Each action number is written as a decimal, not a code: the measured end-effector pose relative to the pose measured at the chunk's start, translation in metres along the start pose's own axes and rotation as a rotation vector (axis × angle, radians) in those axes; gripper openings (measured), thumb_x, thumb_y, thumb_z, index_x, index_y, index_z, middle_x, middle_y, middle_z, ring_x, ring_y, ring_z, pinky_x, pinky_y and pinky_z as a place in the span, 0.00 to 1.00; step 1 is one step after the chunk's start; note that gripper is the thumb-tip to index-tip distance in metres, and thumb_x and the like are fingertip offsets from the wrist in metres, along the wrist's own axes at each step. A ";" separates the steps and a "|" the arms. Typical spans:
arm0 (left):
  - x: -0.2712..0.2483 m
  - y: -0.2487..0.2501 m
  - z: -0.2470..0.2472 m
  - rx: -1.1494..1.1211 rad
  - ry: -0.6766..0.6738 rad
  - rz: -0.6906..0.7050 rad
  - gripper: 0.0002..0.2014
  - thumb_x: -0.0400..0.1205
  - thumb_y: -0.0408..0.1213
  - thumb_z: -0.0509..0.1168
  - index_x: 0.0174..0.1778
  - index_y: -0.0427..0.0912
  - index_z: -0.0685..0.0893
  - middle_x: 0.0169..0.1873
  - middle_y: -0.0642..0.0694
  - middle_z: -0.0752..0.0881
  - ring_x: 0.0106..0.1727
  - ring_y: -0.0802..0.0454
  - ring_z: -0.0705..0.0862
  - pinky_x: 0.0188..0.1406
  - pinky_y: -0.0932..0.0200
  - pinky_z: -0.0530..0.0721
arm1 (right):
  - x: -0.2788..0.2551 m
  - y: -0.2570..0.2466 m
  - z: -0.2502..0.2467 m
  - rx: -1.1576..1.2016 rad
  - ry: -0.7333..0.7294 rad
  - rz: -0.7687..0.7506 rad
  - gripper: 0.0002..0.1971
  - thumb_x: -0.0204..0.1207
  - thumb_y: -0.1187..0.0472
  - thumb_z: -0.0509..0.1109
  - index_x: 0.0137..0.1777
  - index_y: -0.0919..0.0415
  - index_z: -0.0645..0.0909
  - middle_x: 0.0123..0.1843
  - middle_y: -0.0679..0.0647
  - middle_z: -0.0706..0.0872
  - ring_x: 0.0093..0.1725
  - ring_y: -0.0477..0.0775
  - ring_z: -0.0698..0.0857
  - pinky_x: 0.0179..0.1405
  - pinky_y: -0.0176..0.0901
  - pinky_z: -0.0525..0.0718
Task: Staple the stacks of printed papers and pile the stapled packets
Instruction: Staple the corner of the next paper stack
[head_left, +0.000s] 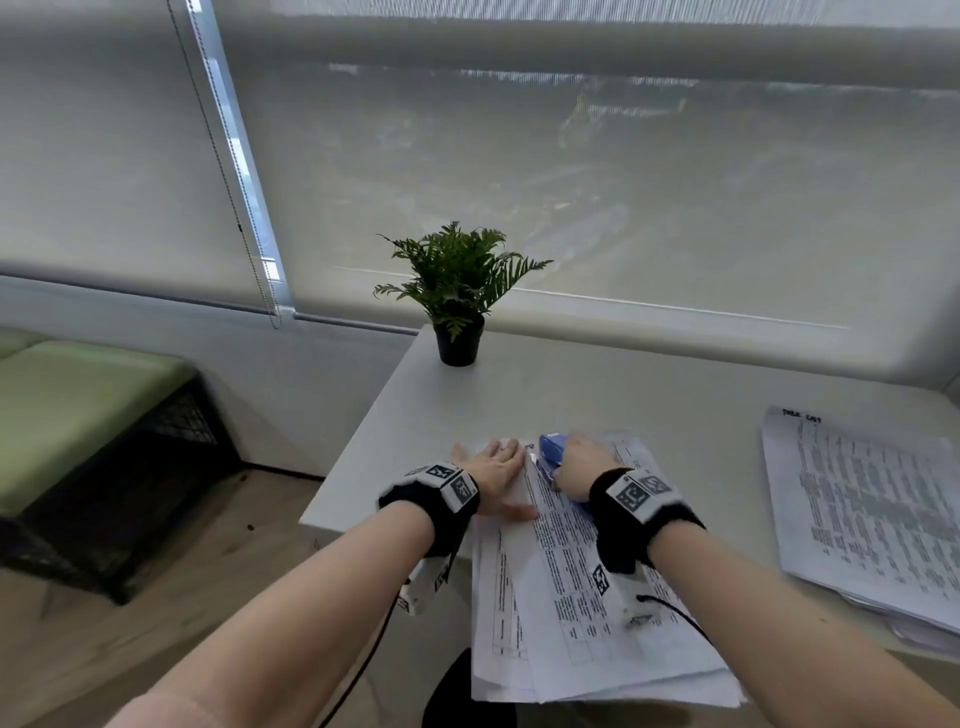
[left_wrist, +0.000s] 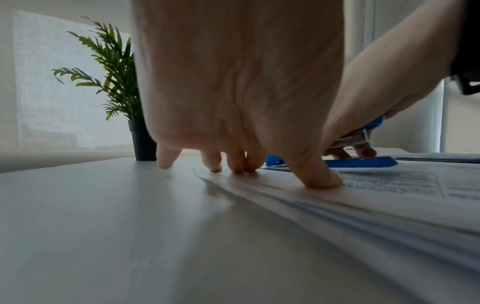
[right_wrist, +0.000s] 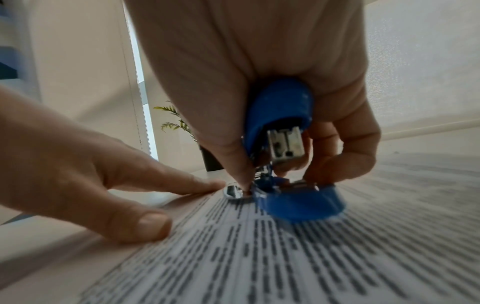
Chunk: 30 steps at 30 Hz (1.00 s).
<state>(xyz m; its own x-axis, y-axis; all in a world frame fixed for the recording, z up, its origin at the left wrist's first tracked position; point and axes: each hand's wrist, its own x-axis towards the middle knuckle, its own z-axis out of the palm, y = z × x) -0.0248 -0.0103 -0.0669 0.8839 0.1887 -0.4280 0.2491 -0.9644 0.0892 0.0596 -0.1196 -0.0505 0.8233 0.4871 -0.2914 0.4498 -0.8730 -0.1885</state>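
A stack of printed papers (head_left: 571, 597) lies on the white table (head_left: 597, 384) at its near left edge. My left hand (head_left: 493, 470) lies flat on the stack's left side, straight fingers (left_wrist: 236, 162) and thumb pressing the sheets (left_wrist: 389, 197) down. My right hand (head_left: 579, 465) grips a blue stapler (head_left: 551, 452) over the stack's top left part. In the right wrist view the stapler (right_wrist: 283, 148) is hinged apart, its blue base (right_wrist: 306, 203) resting on the printed page (right_wrist: 259, 257), and my left hand (right_wrist: 91, 181) lies beside it.
A second pile of printed papers (head_left: 867, 514) lies on the table at the right. A small potted fern (head_left: 457, 291) stands at the table's far left corner. Left of the table are a green cushioned bench (head_left: 78, 415) and wooden floor.
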 end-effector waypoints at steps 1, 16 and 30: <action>0.001 0.001 0.000 0.007 0.001 -0.003 0.48 0.78 0.66 0.57 0.84 0.46 0.39 0.84 0.50 0.41 0.85 0.49 0.44 0.78 0.28 0.48 | -0.002 0.004 0.001 -0.007 0.005 -0.003 0.22 0.79 0.61 0.63 0.71 0.66 0.65 0.68 0.66 0.80 0.68 0.65 0.79 0.64 0.51 0.78; 0.002 0.002 0.000 0.045 0.007 -0.003 0.47 0.78 0.67 0.56 0.84 0.48 0.41 0.84 0.51 0.42 0.85 0.49 0.44 0.78 0.28 0.46 | -0.009 0.001 -0.006 -0.035 0.044 -0.018 0.20 0.80 0.62 0.63 0.71 0.63 0.69 0.69 0.61 0.79 0.69 0.61 0.78 0.65 0.50 0.77; 0.001 0.002 -0.001 0.035 0.004 -0.005 0.48 0.77 0.67 0.56 0.84 0.47 0.41 0.85 0.51 0.42 0.85 0.48 0.44 0.78 0.27 0.46 | -0.005 -0.002 0.002 0.057 0.061 0.004 0.19 0.81 0.61 0.61 0.70 0.65 0.68 0.67 0.64 0.80 0.67 0.65 0.79 0.63 0.53 0.78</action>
<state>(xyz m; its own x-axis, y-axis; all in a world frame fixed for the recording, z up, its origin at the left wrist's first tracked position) -0.0235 -0.0121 -0.0664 0.8843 0.1938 -0.4247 0.2391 -0.9694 0.0554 0.0533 -0.1201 -0.0508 0.8453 0.4797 -0.2352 0.4275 -0.8714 -0.2408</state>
